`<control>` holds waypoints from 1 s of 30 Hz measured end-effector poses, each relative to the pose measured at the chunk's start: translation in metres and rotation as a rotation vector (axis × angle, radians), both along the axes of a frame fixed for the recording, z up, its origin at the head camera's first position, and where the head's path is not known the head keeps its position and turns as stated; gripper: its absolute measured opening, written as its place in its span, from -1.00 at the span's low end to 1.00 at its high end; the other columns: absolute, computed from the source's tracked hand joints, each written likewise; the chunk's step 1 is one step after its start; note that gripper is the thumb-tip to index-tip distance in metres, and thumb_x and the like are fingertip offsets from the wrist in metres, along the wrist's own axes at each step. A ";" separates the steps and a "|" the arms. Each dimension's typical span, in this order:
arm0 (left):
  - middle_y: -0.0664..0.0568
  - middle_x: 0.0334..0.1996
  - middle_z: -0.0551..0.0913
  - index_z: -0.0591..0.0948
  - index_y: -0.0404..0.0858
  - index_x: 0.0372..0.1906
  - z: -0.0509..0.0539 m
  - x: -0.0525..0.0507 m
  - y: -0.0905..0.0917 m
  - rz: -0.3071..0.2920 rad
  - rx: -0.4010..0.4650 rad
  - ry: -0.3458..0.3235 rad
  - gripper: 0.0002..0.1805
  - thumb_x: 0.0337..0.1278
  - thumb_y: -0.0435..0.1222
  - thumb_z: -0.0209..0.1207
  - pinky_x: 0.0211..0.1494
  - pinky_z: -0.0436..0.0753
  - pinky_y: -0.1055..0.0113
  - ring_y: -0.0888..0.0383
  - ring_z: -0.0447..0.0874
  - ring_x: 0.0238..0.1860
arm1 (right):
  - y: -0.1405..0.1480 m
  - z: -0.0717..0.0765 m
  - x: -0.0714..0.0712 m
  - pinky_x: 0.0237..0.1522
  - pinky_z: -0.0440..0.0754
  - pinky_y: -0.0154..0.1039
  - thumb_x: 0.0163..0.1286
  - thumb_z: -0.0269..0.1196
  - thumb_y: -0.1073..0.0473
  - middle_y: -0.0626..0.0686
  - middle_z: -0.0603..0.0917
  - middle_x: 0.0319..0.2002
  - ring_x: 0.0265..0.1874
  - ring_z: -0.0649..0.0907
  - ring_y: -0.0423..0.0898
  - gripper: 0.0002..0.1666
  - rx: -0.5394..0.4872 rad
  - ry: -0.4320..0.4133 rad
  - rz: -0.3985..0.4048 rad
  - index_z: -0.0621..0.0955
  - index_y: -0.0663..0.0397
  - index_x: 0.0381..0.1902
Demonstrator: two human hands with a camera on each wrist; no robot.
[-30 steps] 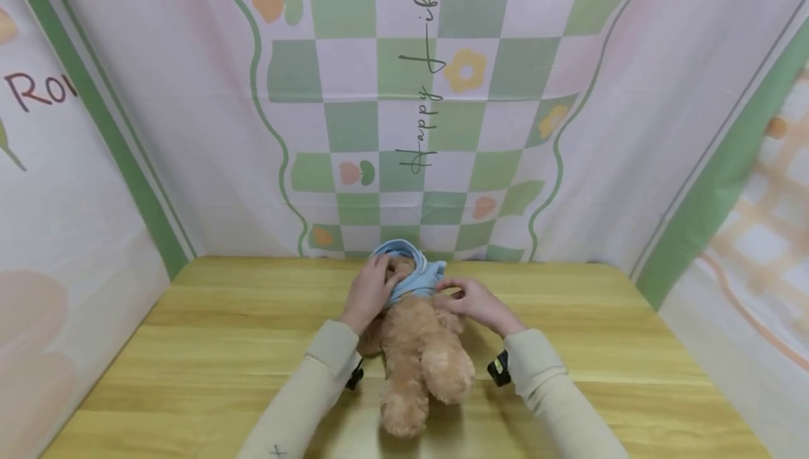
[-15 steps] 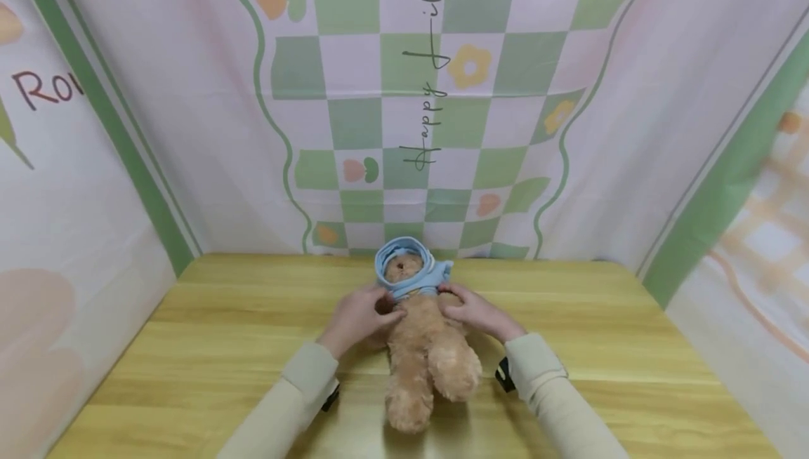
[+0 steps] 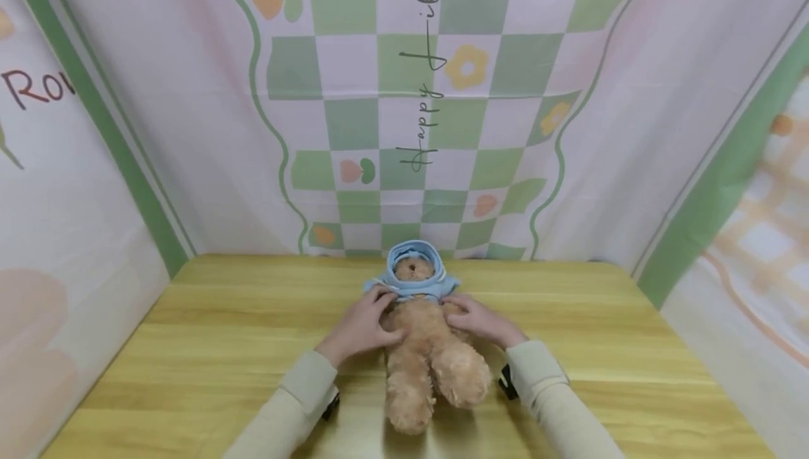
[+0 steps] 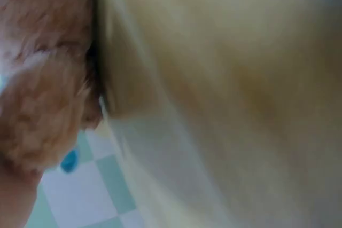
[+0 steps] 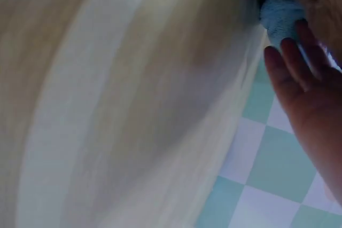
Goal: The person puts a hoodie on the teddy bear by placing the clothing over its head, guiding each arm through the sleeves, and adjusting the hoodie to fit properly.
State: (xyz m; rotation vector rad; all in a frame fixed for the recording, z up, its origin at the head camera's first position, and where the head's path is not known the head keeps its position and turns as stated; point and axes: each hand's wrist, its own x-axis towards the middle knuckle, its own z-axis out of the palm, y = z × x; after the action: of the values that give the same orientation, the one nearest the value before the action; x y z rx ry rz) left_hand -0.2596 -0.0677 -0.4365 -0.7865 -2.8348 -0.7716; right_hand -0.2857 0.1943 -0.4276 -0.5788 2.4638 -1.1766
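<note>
Left hand (image 3: 363, 326): thumb laid on the bear's flank, fingers bent at the lower edge of the blue garment. Fingertips hidden; whether they pinch cloth or fur cannot be told. The left wrist view gives only a cut-off part of it beside blurred fur.

Right hand (image 3: 483, 318): at the opposite flank, fingers loosely extended and unclenched, touching the bear near the garment's edge (the right wrist view shows three fingers, the rest cropped or covered).

Plush bear (image 3: 412, 329): light brown, lying face up on the table between the hands, head toward the backdrop, legs toward the person. Nose and muzzle show; arms largely masked by the hands.

Blue garment (image 3: 442, 285): round the bear's head and upper chest, its round opening framing the muzzle; eyes and ears covered.

Cuffs, beige, one pair: left cuff (image 3: 310, 378), right cuff (image 3: 537, 368); sleeves cut off below. Black device at each wrist, partly concealed.

Table (image 3: 240, 326): yellow wood grain, near edge out of frame.

Backdrop (image 3: 344, 62): green-and-white check, lettered "Happy Life" sideways. Left-hand side panel (image 3: 69, 185): lettering cut short after "Ro".
</note>
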 end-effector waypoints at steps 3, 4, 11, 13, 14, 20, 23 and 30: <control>-0.17 0.35 0.29 0.32 -0.27 0.37 0.005 -0.002 -0.005 -0.048 0.008 -0.124 -0.09 -0.03 0.14 0.29 0.33 0.44 0.00 -0.16 0.34 0.33 | 0.000 -0.002 0.001 0.33 0.25 0.27 0.30 0.08 0.09 0.44 0.22 0.38 0.37 0.21 0.39 -0.29 -0.012 -0.004 0.004 0.30 0.32 0.35; -0.17 0.37 0.27 0.30 -0.26 0.39 0.006 -0.002 -0.007 -0.054 -0.003 -0.151 -0.06 -0.04 0.16 0.29 0.35 0.42 -0.01 -0.16 0.32 0.35 | 0.000 -0.003 0.001 0.32 0.28 0.26 0.28 0.08 0.11 0.44 0.23 0.37 0.37 0.23 0.38 -0.28 -0.019 -0.003 0.010 0.29 0.31 0.36; -0.06 0.12 0.55 0.42 -0.22 0.25 0.007 -0.003 -0.005 -0.034 -0.051 -0.148 -0.15 -0.08 0.21 0.30 0.16 0.56 0.10 0.00 0.55 0.11 | -0.003 -0.003 -0.001 0.23 0.40 0.17 0.15 0.15 0.19 0.40 0.34 0.30 0.29 0.35 0.32 -0.29 -0.029 0.016 0.058 0.36 0.26 0.30; -0.04 0.01 0.60 0.48 -0.22 0.16 0.005 -0.002 -0.002 -0.018 -0.075 -0.103 -0.22 -0.08 0.20 0.30 0.07 0.59 0.15 0.05 0.59 0.01 | -0.004 -0.003 -0.002 0.21 0.43 0.12 0.15 0.16 0.19 0.38 0.37 0.29 0.27 0.37 0.30 -0.32 -0.020 0.034 0.066 0.39 0.25 0.27; -0.03 -0.03 0.61 0.50 -0.22 0.11 0.004 -0.002 -0.001 -0.012 -0.091 -0.080 -0.27 -0.06 0.18 0.31 0.04 0.59 0.17 0.06 0.60 -0.04 | -0.005 -0.003 -0.003 0.18 0.45 0.09 0.15 0.17 0.19 0.36 0.40 0.26 0.25 0.40 0.28 -0.34 -0.017 0.045 0.070 0.41 0.25 0.25; -0.01 -0.25 0.62 0.57 -0.23 -0.13 0.000 0.000 0.007 0.005 -0.130 0.052 -0.82 0.23 -0.25 0.16 -0.16 0.60 0.24 0.09 0.60 -0.25 | -0.005 -0.005 -0.006 -0.26 0.51 -0.22 0.18 0.16 0.28 0.23 0.54 -0.08 -0.26 0.53 -0.08 -0.60 -0.045 0.063 0.110 0.48 0.22 0.01; 0.01 -0.30 0.64 0.59 -0.21 -0.20 -0.002 0.001 0.009 -0.018 -0.177 0.201 -0.90 0.23 -0.35 0.11 -0.15 0.62 0.22 0.08 0.62 -0.27 | -0.005 -0.006 -0.007 -0.33 0.48 -0.28 0.20 0.17 0.30 0.14 0.54 -0.21 -0.35 0.49 -0.17 -0.73 -0.043 0.088 0.114 0.49 0.19 -0.10; -0.01 -0.22 0.67 0.62 -0.23 -0.11 -0.002 0.002 0.007 -0.042 -0.147 0.269 -0.82 0.20 -0.41 0.13 -0.13 0.64 0.21 0.08 0.64 -0.21 | -0.003 -0.006 -0.006 -0.19 0.47 -0.25 0.25 0.23 0.20 0.14 0.59 -0.18 -0.22 0.52 -0.14 -0.77 0.011 0.156 0.052 0.55 0.14 -0.14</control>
State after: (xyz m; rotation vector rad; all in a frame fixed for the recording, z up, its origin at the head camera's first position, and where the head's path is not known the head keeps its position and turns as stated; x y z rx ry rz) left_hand -0.2581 -0.0602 -0.4384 -0.8971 -2.6607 -0.4274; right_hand -0.2918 0.1909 -0.4339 -0.7535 2.5646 -1.1362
